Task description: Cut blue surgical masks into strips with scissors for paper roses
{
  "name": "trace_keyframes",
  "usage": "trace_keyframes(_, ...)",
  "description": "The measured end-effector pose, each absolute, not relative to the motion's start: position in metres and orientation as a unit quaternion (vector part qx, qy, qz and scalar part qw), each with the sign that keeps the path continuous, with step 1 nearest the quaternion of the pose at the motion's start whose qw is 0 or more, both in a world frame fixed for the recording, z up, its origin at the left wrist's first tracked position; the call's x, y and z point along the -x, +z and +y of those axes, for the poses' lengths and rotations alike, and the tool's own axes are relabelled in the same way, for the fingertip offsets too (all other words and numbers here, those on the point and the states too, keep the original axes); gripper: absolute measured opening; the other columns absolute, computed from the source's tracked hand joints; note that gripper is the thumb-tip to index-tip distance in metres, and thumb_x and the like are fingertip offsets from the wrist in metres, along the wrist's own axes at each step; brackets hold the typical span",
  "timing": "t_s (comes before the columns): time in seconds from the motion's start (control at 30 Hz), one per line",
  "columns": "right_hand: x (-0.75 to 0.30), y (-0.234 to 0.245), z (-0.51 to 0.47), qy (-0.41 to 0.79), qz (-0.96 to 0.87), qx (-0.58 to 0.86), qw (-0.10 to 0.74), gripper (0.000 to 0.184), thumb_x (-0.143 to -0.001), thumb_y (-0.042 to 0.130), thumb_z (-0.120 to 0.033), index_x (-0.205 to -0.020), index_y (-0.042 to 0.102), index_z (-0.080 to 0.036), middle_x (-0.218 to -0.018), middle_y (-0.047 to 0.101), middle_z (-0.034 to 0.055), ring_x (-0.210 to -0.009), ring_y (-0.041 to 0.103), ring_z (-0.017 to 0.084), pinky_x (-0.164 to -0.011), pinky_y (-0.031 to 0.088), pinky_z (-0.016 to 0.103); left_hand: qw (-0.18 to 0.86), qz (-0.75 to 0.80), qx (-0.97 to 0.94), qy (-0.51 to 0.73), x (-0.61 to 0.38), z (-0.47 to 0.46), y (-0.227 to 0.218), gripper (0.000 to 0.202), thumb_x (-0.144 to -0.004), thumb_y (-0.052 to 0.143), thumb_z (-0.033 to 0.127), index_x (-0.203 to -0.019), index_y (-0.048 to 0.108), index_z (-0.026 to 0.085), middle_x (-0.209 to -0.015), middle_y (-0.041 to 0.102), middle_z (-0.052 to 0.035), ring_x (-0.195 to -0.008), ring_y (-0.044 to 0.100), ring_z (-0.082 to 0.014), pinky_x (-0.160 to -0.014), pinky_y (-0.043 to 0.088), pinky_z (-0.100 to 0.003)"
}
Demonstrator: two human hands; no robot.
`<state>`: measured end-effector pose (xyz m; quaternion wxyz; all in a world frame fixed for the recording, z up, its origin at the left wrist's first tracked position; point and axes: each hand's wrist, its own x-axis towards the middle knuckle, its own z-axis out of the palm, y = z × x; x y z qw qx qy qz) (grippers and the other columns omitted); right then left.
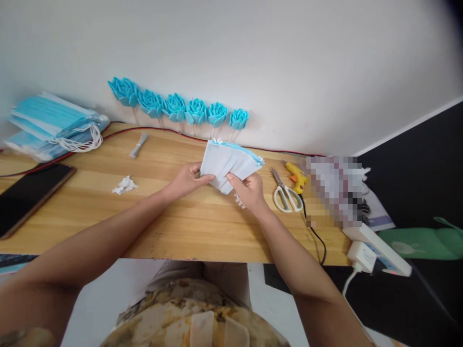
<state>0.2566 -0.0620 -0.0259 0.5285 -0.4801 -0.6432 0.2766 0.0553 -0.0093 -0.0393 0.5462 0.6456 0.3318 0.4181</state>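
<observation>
A fanned stack of face masks (231,161), white on the near side with blue showing along the top edge, is held up over the table. My left hand (188,180) grips its left side, thumb in front and fingers behind. On the lower right, my right hand (249,190) pinches the stack with the thumb pressed on the white face. Small white scraps (239,200) show just under my right hand. Scissors with white handles (285,193) lie to the right of that hand, beside a yellow glue gun (296,176).
Several blue flowers on sticks (175,107) lean against the wall. More masks (54,120) lie piled at left, near a phone (32,193). A bundle of grey ties (139,145) and white scraps (125,185) rest on the table (162,236). A power strip (383,250) sits at right.
</observation>
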Motion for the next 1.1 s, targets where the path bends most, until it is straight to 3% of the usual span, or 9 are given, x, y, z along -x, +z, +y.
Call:
trace_keyframes(0.1,-0.256,-0.024,-0.063,0.267,-0.642,0.483,0.532,0.022,-0.087,0.068,-0.046,-0.089,0.078,-0.026,-0.1,0.079,0.0036,-0.097,0.072,0.028,-0.096,0.056,0.046,0.532,0.316,-0.651,0.44,-0.054,-0.007,-0.041,0.042,-0.075,0.079,0.043,-0.106,0.071,0.015,-0.108,0.075,-0.0092,-0.098,0.067,-0.0247,-0.091,0.053,-0.038)
trace_keyframes(0.23,-0.251,-0.022,-0.062,0.288,-0.645,0.482,0.519,0.023,-0.084,0.071,-0.047,-0.093,0.077,-0.026,-0.105,0.078,0.0037,-0.1,0.071,0.028,-0.094,0.057,0.044,0.516,0.319,-0.66,0.443,-0.05,-0.003,-0.043,0.047,-0.076,0.078,0.043,-0.112,0.069,0.014,-0.116,0.073,-0.0124,-0.105,0.066,-0.0268,-0.093,0.052,-0.039)
trace_keyframes(0.43,-0.247,-0.021,-0.061,0.302,-0.647,0.496,0.494,0.029,-0.082,0.072,-0.046,-0.099,0.075,-0.024,-0.105,0.078,0.0053,-0.098,0.07,0.026,-0.091,0.056,0.041,0.518,0.335,-0.661,0.427,-0.05,-0.003,-0.041,0.042,-0.077,0.078,0.043,-0.106,0.07,0.015,-0.108,0.075,-0.0096,-0.1,0.067,-0.0256,-0.089,0.053,-0.038)
trace_keyframes(0.8,-0.249,-0.032,-0.059,0.301,-0.648,0.503,0.487,0.028,-0.086,0.068,-0.048,-0.097,0.077,-0.024,-0.104,0.079,0.0051,-0.097,0.072,0.027,-0.09,0.057,0.041,0.56,0.34,-0.611,0.444,-0.048,-0.003,-0.04,0.037,-0.074,0.08,0.047,-0.089,0.069,0.015,-0.084,0.072,-0.0048,-0.076,0.064,-0.018,-0.067,0.05,-0.03)
trace_keyframes(1.1,-0.253,-0.028,-0.058,0.246,-0.659,0.498,0.507,0.026,-0.088,0.067,-0.048,-0.094,0.077,-0.024,-0.103,0.078,0.0049,-0.096,0.071,0.025,-0.089,0.056,0.038,0.554,0.316,-0.608,0.473,-0.05,-0.007,-0.034,0.034,-0.077,0.08,0.045,-0.089,0.068,0.016,-0.085,0.072,-0.0043,-0.073,0.062,-0.0167,-0.064,0.05,-0.028)
